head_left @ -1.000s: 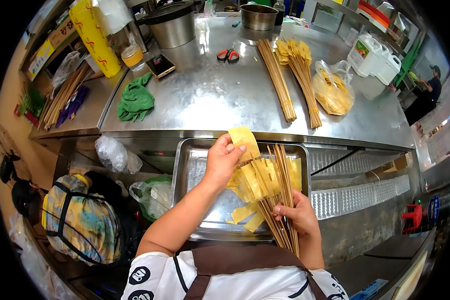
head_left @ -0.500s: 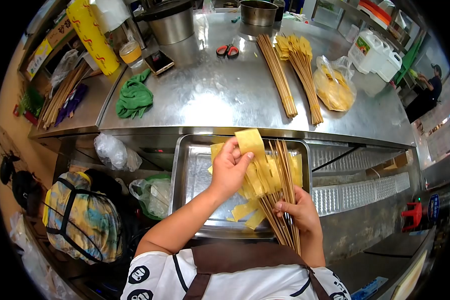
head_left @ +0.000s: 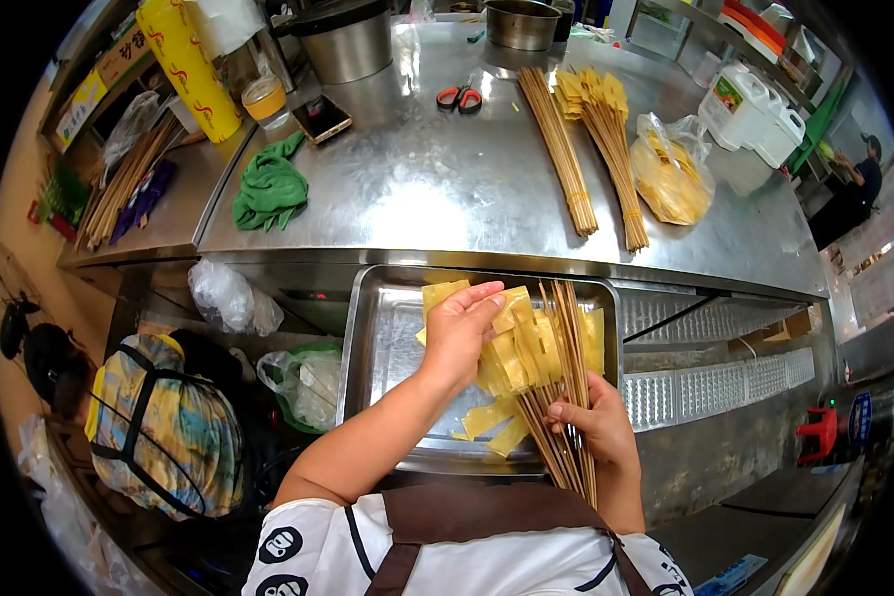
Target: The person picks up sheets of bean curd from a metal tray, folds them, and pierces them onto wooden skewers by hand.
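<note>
My right hand (head_left: 598,417) is closed round a bundle of thin wooden skewers (head_left: 556,437), some bare and some with folded yellow sheets (head_left: 517,358) threaded on their upper ends. My left hand (head_left: 460,333) pinches the edge of a yellow sheet at the left of the threaded ones, its fingertips partly hidden by the sheet. Both hands are above a steel tray (head_left: 356,348), where loose yellow strips (head_left: 487,419) lie. More yellow sheets show in the tray behind my left hand and at its right side.
On the steel table (head_left: 368,214) are a green cloth (head_left: 271,187), scissors (head_left: 459,98), a skewer bundle (head_left: 558,149), a threaded bundle (head_left: 611,149), a bag of yellow sheets (head_left: 672,174) and a phone (head_left: 322,119). One person (head_left: 164,427) is at the left, another (head_left: 861,184) far right.
The yellow sheet lifted in my left hand has come down against the skewered sheets, and my left hand has shifted slightly. My right hand keeps its hold on the skewers.
</note>
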`<state>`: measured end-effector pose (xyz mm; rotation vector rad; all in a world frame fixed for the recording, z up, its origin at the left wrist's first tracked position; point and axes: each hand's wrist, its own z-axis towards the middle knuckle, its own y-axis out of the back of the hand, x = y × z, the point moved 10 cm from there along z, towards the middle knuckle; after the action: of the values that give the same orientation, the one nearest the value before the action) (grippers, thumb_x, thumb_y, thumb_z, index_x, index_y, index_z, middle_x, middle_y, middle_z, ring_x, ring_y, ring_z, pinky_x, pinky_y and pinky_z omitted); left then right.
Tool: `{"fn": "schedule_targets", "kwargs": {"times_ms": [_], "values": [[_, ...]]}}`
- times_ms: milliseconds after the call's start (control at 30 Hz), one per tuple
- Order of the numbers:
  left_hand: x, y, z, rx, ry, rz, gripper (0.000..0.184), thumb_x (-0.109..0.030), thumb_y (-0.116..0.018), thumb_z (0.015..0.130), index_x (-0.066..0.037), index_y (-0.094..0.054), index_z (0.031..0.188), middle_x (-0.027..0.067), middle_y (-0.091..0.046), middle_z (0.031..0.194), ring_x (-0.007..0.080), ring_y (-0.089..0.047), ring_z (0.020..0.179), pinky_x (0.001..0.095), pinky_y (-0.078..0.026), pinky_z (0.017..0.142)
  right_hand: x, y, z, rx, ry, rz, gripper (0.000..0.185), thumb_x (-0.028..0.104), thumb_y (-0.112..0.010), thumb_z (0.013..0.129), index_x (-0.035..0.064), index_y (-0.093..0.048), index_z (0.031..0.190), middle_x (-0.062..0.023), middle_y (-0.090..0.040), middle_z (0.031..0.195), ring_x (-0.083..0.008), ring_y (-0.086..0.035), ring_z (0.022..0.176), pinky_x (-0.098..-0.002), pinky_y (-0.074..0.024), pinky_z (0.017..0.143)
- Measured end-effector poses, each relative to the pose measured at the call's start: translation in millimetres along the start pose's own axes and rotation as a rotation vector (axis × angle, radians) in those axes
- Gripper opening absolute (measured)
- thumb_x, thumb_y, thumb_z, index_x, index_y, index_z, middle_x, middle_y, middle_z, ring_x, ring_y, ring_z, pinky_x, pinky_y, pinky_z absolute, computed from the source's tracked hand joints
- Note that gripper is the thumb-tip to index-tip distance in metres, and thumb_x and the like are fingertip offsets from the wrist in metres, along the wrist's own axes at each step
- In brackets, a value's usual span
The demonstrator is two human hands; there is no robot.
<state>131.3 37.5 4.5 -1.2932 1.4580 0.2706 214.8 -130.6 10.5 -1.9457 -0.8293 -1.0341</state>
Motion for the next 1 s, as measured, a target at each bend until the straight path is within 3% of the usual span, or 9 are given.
{"fn": "schedule_targets", "kwargs": {"times_ms": [300, 400, 533, 600, 733, 800, 900, 1000], "values": [[11.2, -1.3, -10.9, -0.001, -0.038, 0.024, 0.02, -0.009, -0.061, 0.085, -0.004, -0.061, 0.104, -0.0001, -0.063, 0.085, 0.0038, -0.053, 0.069, 0.0188, -0.041, 0.061, -2.4, 3.9, 0.3, 0.001, 0.011, 0.003, 0.029, -0.004, -0.065, 0.075, -0.0023, -0.052, 0.1, -0.0052, -0.06, 0.072, -0.0098, -0.056, 0.059, -0.0215, -0.0462, 0.057], [8.1, -2.6, -12.7, 0.023, -0.055, 0.042, 0.019, -0.006, -0.06, 0.085, -0.002, -0.059, 0.104, 0.0044, -0.063, 0.089, 0.0093, -0.059, 0.079, 0.0231, -0.049, 0.068, -2.1, 3.2, -0.3, 0.0, 0.01, 0.017, 0.028, -0.004, -0.065, 0.075, -0.0022, -0.052, 0.1, -0.0052, -0.06, 0.073, -0.0097, -0.055, 0.059, -0.0213, -0.0463, 0.057], [8.4, -1.5, -12.6, 0.018, -0.056, 0.113, 0.025, -0.005, -0.06, 0.085, -0.001, -0.057, 0.109, 0.0044, -0.063, 0.09, 0.0087, -0.059, 0.079, 0.0222, -0.048, 0.065, -3.3, 2.9, 0.5, -0.003, -0.002, 0.015, 0.028, -0.005, -0.065, 0.075, -0.0023, -0.052, 0.1, -0.005, -0.06, 0.073, -0.0095, -0.055, 0.059, -0.0211, -0.0462, 0.057], [3.9, -3.0, -13.4, 0.013, -0.099, 0.001, 0.031, -0.006, -0.06, 0.084, -0.001, -0.055, 0.114, 0.0002, -0.061, 0.08, 0.0035, -0.051, 0.067, 0.0183, -0.041, 0.058, -2.4, 1.9, 0.3, -0.004, -0.001, 0.004, 0.029, -0.005, -0.064, 0.075, -0.0024, -0.052, 0.101, -0.0049, -0.06, 0.073, -0.0095, -0.055, 0.059, -0.021, -0.0462, 0.057], [-2.2, -2.6, -8.6, -0.02, -0.079, -0.147, 0.037, -0.005, -0.059, 0.085, 0.002, -0.05, 0.119, 0.0034, -0.061, 0.083, 0.0055, -0.054, 0.069, 0.0187, -0.044, 0.059, -1.5, 2.0, -0.2, -0.035, -0.006, -0.002, 0.031, -0.004, -0.065, 0.073, -0.003, -0.052, 0.1, -0.0082, -0.059, 0.071, -0.0126, -0.056, 0.057, -0.0225, -0.0458, 0.055], [0.9, -1.8, -2.6, -0.063, 0.0, -0.291, 0.03, -0.005, -0.058, 0.085, 0.004, -0.051, 0.113, 0.0065, -0.061, 0.086, 0.0086, -0.058, 0.071, 0.02, -0.047, 0.062, -1.8, 1.7, 0.3, -0.025, -0.003, -0.003, 0.031, -0.004, -0.065, 0.073, -0.0032, -0.052, 0.101, -0.0083, -0.059, 0.071, -0.0125, -0.056, 0.057, -0.0225, -0.0456, 0.055], [5.5, -4.0, 10.7, 0.088, 0.006, -0.266, 0.022, -0.005, -0.058, 0.085, 0.003, -0.053, 0.105, 0.0071, -0.062, 0.087, 0.011, -0.06, 0.073, 0.0218, -0.05, 0.065, -2.4, 2.2, 0.7, -0.02, -0.002, -0.011, 0.032, -0.004, -0.065, 0.073, -0.0034, -0.051, 0.102, -0.0084, -0.06, 0.072, -0.0124, -0.056, 0.057, -0.0223, -0.0454, 0.055], [-0.7, -2.6, 8.4, 0.042, -0.06, -0.211, 0.014, -0.005, -0.059, 0.085, 0.001, -0.055, 0.097, 0.0066, -0.062, 0.088, 0.0106, -0.06, 0.073, 0.022, -0.049, 0.064, -4.9, 3.4, 0.7, -0.018, -0.005, -0.021, 0.033, -0.004, -0.064, 0.073, -0.0036, -0.051, 0.103, -0.0082, -0.059, 0.072, -0.0121, -0.056, 0.058, -0.0222, -0.0452, 0.055]]}}
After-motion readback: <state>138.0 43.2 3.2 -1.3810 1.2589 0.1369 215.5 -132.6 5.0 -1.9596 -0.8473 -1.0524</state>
